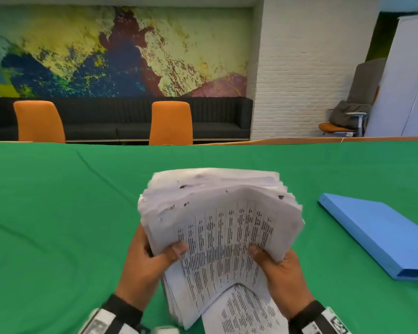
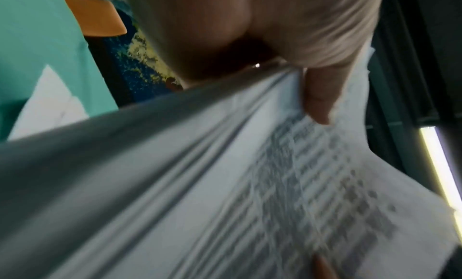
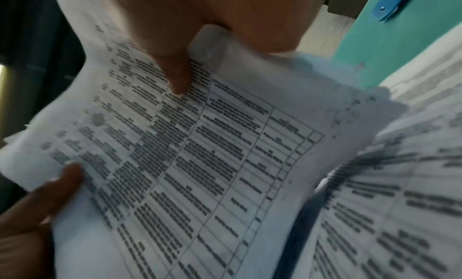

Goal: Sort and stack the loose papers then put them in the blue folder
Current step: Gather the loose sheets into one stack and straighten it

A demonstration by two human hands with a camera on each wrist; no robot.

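A thick stack of printed white papers (image 1: 217, 220) stands tilted up off the green table, its edges fanned and uneven. My left hand (image 1: 152, 256) grips its left side with the thumb on the top sheet. My right hand (image 1: 273, 263) grips the right side the same way. A loose printed sheet (image 1: 246, 312) curls at the bottom, near my right wrist. The blue folder (image 1: 381, 235) lies closed on the table to the right, apart from both hands. In the left wrist view the stack (image 2: 225, 184) fills the frame under my thumb (image 2: 322, 97). The right wrist view shows the table-printed top sheet (image 3: 200, 155) and a bit of the folder (image 3: 390, 8).
A green cloth (image 1: 58, 213) covers the table. Two orange chairs (image 1: 171, 121) stand at the far edge before a dark sofa (image 1: 121, 119). A grey office chair (image 1: 352, 109) sits at the back right by a white brick wall.
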